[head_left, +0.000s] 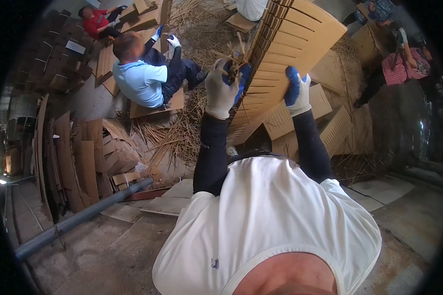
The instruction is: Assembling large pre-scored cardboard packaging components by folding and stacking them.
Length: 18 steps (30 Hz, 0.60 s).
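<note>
the leaning stack of tan cardboard sheets with rows of narrow slots (300, 34) has its dark, ragged left edge just right of the left grip, a grey-white glove with blue palm (219, 89). its plain right edge runs down past the right grip, a matching glove (300, 93). left of the left grip there is some room above the floor, up to the seated co-worker in a light-blue shirt (142, 81); below the right grip, the loose slotted tan cardboard pieces (280, 120) crowd close.

the left grip is closed around a tangled bunch of thin brown cardboard strips (236, 55), which sticks out above its fingers beside the stack. the right grip lies against the stack near that right edge, blue side showing; whether it pinches the sheets i cannot tell. below and left of the left grip, a heap of loose brown strips (174, 140) covers the floor.
</note>
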{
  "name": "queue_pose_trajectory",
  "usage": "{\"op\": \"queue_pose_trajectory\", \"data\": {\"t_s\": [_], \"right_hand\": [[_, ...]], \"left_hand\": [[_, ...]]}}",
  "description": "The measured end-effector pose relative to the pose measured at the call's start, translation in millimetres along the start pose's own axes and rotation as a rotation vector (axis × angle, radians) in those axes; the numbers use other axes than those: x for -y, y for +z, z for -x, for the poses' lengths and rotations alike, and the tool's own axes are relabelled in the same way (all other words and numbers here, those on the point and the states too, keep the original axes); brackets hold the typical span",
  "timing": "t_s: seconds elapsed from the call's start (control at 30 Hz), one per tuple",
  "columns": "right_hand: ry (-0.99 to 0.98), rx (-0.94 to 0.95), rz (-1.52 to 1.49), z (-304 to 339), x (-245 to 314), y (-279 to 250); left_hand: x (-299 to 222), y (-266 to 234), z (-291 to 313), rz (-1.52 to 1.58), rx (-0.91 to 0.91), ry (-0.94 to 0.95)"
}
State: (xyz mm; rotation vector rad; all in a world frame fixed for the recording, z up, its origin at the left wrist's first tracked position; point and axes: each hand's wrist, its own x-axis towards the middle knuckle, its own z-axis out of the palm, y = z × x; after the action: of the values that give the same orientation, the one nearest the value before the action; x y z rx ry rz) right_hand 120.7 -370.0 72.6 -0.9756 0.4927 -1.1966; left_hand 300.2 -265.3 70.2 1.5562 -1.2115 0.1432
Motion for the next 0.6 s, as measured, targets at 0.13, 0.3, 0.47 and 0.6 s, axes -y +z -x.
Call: {"op": "queue_pose_trajectory", "data": {"t_s": [0.13,0.3,0.47,0.6], "right_hand": [[0.009,-0.070,0.033,1.0,-8.8,-4.2],[0.011,-0.082,0.096,3.7,-9.8,-6.3],[0.040,-0.035,0.026,6.5,-6.9,-0.2],[0.084,-0.091,-0.067,4.5,-13.4,-13.3]], "left_hand": [[-21.6,0.4,-5.5,-0.178,-0.070,0.236],[-13.2,6.9,-1.8,-0.154,-0.088,0.211],[66.9,32.1,24.4,0.204,-0.397,-0.211],[32.3,25.4,-6.7,1.027,-0.596,-0.549]]}}
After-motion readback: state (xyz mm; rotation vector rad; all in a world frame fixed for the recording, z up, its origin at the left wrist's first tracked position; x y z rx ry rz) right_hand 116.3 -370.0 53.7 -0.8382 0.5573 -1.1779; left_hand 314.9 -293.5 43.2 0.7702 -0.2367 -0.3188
